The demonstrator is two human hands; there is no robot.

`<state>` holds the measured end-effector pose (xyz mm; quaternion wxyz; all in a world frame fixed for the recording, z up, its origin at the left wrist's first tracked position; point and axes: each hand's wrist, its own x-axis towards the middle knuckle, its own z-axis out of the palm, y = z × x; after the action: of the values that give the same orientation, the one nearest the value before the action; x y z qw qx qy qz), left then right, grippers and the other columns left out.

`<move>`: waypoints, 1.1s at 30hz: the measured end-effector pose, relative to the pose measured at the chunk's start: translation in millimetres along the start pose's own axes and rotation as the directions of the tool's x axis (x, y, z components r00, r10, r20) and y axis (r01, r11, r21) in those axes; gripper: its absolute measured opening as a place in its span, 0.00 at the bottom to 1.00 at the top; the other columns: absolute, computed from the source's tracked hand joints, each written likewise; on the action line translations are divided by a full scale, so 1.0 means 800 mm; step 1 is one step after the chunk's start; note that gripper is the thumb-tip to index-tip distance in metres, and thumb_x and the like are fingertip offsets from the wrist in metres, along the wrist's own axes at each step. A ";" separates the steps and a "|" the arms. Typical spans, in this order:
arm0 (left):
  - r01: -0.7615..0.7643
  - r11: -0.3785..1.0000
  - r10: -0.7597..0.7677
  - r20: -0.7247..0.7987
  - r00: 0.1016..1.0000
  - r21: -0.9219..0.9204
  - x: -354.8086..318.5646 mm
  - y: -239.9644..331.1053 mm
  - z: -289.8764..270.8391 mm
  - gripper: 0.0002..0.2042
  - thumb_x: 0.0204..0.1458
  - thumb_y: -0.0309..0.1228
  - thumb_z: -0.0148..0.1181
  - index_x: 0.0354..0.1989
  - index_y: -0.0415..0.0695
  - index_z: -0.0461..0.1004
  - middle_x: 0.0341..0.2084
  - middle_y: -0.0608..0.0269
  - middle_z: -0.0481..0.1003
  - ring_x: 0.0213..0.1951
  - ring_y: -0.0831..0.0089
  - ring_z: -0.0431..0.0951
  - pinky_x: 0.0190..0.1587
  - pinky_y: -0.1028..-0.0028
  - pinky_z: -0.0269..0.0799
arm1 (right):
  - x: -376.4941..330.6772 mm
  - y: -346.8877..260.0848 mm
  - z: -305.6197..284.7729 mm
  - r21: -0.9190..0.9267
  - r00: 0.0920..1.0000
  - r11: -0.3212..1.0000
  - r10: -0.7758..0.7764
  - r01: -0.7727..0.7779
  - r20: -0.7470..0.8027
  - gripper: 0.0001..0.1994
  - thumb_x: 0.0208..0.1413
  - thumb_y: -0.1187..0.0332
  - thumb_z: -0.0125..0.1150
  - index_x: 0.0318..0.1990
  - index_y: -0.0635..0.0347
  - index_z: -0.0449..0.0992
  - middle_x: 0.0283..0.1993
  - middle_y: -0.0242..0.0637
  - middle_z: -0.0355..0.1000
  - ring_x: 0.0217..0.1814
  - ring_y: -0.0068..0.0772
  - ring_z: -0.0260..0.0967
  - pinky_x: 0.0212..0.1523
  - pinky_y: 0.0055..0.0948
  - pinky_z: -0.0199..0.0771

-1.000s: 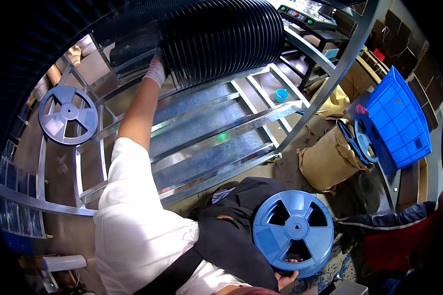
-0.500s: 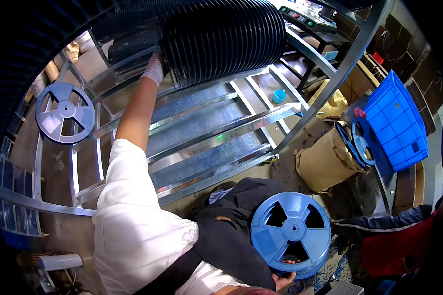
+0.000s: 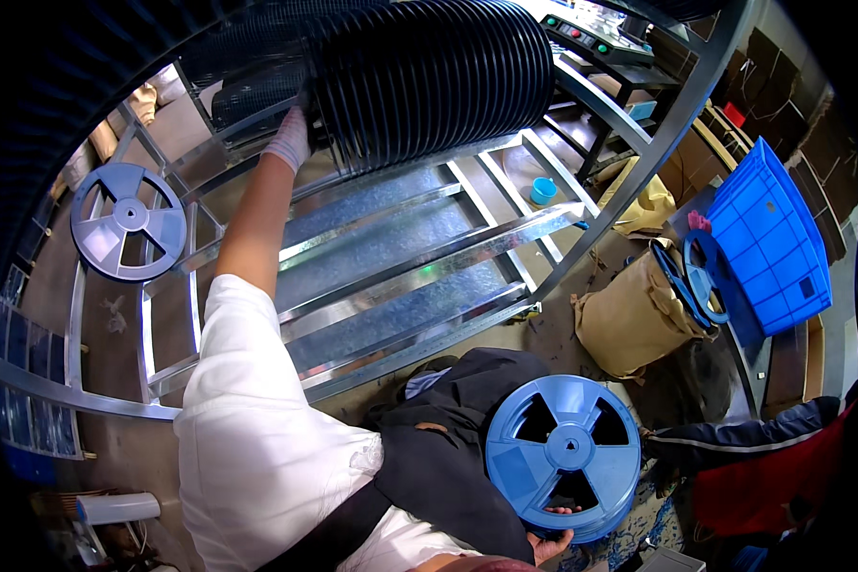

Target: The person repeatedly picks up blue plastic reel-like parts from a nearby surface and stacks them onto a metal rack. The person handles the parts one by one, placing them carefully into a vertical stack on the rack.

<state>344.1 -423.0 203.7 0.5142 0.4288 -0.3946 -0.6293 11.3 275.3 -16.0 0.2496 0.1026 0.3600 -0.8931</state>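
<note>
My left hand (image 3: 294, 134), in a pale glove with dark fingers, reaches up to the left end of a long row of black reels (image 3: 439, 81) lying on their rims on a metal rack. Its fingers blend into the dark reels there, so their grip is hidden. Beside my right leg, my right hand (image 3: 550, 545) holds a small stack of blue plastic reels (image 3: 571, 448) from below, its fingertips showing through a cutout. A single grey-blue reel (image 3: 129, 221) stands at the left by the rack frame.
The metal rack (image 3: 419, 267) spans the middle. To the right stand a brown paper sack (image 3: 629, 319) with blue reels at its mouth and a tilted blue crate (image 3: 767, 243). A small turquoise cup (image 3: 543, 191) is behind the rack bars. A control panel (image 3: 596, 40) lies beyond.
My left hand has shifted slightly left and down along the end of the black reels. My right hand and the blue reels stay nearly still.
</note>
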 end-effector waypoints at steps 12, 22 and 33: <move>-0.641 0.694 0.652 0.093 0.753 0.327 -0.032 -0.017 -0.011 0.32 0.51 0.51 0.58 0.60 0.44 0.64 0.54 0.61 0.68 0.54 0.72 0.66 0.58 0.72 0.59 | 0.004 0.000 -0.007 0.005 0.999 1.000 0.022 -0.022 0.024 0.27 0.53 0.66 0.55 0.63 0.52 0.60 0.44 0.35 0.75 0.45 0.29 0.72 0.50 0.34 0.72; -0.415 0.231 0.812 0.061 0.581 0.880 -0.062 0.022 0.034 0.26 0.50 0.32 0.55 0.60 0.47 0.62 0.48 0.49 0.73 0.47 0.57 0.75 0.51 0.68 0.67 | -0.002 0.001 0.000 0.042 0.999 0.999 0.017 -0.019 0.048 0.26 0.54 0.67 0.54 0.62 0.53 0.60 0.43 0.35 0.75 0.45 0.30 0.73 0.50 0.33 0.72; -0.008 -0.442 0.858 0.426 0.288 0.897 -0.069 0.183 -0.126 0.14 0.51 0.31 0.48 0.44 0.46 0.74 0.39 0.52 0.77 0.36 0.62 0.79 0.41 0.69 0.75 | 0.005 0.006 -0.002 0.065 0.999 0.997 0.032 -0.032 0.003 0.27 0.54 0.67 0.53 0.62 0.54 0.59 0.42 0.36 0.74 0.44 0.32 0.72 0.50 0.34 0.71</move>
<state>490.1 -397.5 316.2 0.3705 0.5281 -0.6536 0.3958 10.2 272.1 -21.4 0.2607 0.1158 0.3288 -0.9003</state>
